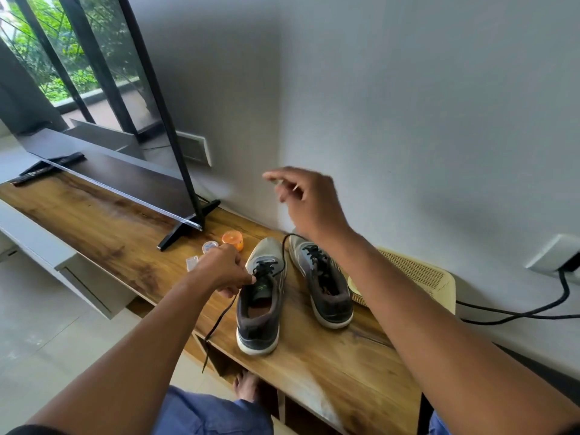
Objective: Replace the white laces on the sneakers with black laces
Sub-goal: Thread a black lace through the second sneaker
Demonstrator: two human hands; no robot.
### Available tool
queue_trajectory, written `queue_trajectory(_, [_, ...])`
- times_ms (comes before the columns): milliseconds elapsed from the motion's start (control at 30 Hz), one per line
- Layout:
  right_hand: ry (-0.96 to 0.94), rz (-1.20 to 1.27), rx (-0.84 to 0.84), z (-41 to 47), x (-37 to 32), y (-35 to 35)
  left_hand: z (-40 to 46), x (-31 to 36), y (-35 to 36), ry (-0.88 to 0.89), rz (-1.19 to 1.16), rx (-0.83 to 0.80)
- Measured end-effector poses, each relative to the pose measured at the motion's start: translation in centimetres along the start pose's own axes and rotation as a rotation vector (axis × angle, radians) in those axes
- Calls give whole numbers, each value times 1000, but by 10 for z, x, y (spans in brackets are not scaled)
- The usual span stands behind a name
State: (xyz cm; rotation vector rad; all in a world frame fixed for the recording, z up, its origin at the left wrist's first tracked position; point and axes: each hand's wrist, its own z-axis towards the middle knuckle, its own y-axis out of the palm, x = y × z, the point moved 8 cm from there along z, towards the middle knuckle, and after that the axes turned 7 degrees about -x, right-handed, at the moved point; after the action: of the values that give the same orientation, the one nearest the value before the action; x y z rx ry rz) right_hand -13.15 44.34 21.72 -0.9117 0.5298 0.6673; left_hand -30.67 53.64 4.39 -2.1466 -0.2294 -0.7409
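- While two grey sneakers stood side by side on the wooden shelf [329, 372] at the centre of the frame, toes toward the wall, both hands were busy at the left sneaker [260, 296].
- The left hand [224, 268], just left of that sneaker, pinched the black lace [219, 321] by the upper eyelets; the lace's free end trailed down past the shelf's front edge toward the lower middle of the frame.
- The right hand [309, 202] was raised above the sneakers, in the upper middle, fingers loosely curled; motion blur hid whether they gripped anything.
- A second strand of the lace rose from the left sneaker's eyelets and arched toward the right wrist.
- The right sneaker [323, 284] already carried black lacing up its eyelets.
- Left of the sneakers, near the left hand, stood an orange pot [233, 239] and a small clear pot [209, 246].
- A TV [103, 127] filled the upper left, its foot on the shelf.
- A cream perforated box [417, 274] lay at the right, just beside the right sneaker.
- Black cables [518, 313] ran off to the right edge.
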Motion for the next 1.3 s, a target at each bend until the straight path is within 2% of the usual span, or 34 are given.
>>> queue_trajectory(133, [85, -143, -331, -28, 24, 77, -3, 3, 0, -35, 23, 45])
queue_trajectory(233, [161, -235, -432, -52, 48, 123, -6, 5, -2, -36, 50, 78])
queue_trajectory(333, [286, -191, -431, -61, 69, 143, -6, -3, -6, -52, 11, 82])
queue_trajectory(467, [352, -230, -446, -66, 84, 148, -5, -18, -5, -101, -163, 7])
queue_trajectory(633, [343, -339, -504, -70, 85, 149, 1, -27, -1, -154, -261, -11])
queue_trajectory(767, [264, -387, -518, -71, 76, 152, 2, -28, -1, -159, -273, 3])
queue_trajectory(1033, [272, -394, -424, -73, 75, 149, -2, -15, -2, -105, -196, 2])
queue_trajectory(1300, [322, -359, -387, -77, 83, 151, -2, -21, 1, -94, -275, -42])
